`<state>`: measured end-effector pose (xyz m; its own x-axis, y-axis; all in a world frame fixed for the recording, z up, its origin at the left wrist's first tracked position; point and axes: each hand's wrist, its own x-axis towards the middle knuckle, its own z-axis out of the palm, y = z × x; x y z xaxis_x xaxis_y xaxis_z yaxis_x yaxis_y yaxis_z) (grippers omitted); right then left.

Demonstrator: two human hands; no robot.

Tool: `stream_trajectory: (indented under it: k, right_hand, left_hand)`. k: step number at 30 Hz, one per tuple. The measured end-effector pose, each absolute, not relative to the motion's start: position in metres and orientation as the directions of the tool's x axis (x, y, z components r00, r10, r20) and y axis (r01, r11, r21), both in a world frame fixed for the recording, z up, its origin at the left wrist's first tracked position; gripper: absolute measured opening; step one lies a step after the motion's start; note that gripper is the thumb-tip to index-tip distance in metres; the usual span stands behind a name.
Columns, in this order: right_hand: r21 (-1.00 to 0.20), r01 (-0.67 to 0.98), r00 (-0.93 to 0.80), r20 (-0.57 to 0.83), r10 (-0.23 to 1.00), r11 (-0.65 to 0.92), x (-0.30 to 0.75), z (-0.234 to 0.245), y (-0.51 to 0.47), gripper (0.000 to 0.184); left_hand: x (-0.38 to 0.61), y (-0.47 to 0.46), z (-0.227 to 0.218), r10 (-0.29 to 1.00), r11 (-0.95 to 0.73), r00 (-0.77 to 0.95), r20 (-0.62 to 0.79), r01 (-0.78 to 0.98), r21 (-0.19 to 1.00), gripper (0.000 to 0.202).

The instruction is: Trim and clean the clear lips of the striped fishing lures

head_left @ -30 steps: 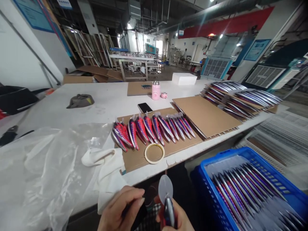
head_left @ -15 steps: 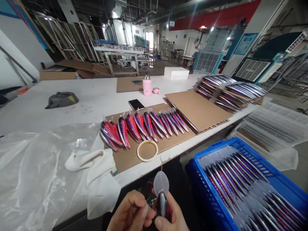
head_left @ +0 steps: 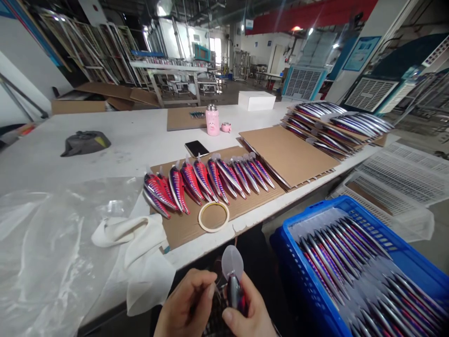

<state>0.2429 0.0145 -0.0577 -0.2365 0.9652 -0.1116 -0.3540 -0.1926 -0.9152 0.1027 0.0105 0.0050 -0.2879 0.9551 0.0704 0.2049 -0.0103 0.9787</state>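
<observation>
My right hand (head_left: pixel 250 306) is closed around a fishing lure (head_left: pixel 234 292) with a dark, shiny back and a clear round lip pointing up. Just beside it, my left hand (head_left: pixel 191 299) is curled with thumb and forefinger drawn close together. Anything in that pinch is too small to make out. On a cardboard sheet (head_left: pixel 185 234) beyond my hands lies a row of red, purple and silver lures (head_left: pixel 189 180). A roll of masking tape (head_left: pixel 213 216) lies at the sheet's near edge.
At the right stands a blue crate (head_left: pixel 291 252) holding many lures. Cardboard layers with lures (head_left: pixel 361 126) are stacked at the table's far right. A white cloth (head_left: pixel 140 252) and plastic sheeting (head_left: pixel 52 243) lie left. A phone (head_left: pixel 197 148) and pink bottle (head_left: pixel 212 121) stand farther back.
My left fingers have drawn back a little from the lure and tightened their curl. The lure stays in my right hand, and the view has shifted slightly.
</observation>
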Motion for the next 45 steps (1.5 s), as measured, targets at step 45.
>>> stream_trajectory:
  k: [45]
  right_hand:
    - [-0.924,0.321,-0.223,0.141,0.965,0.209,0.254,-0.098,0.005,0.080]
  left_hand:
    - [0.108,0.009,-0.007,0.947,0.001,-0.321,0.026,0.084,0.997,0.011]
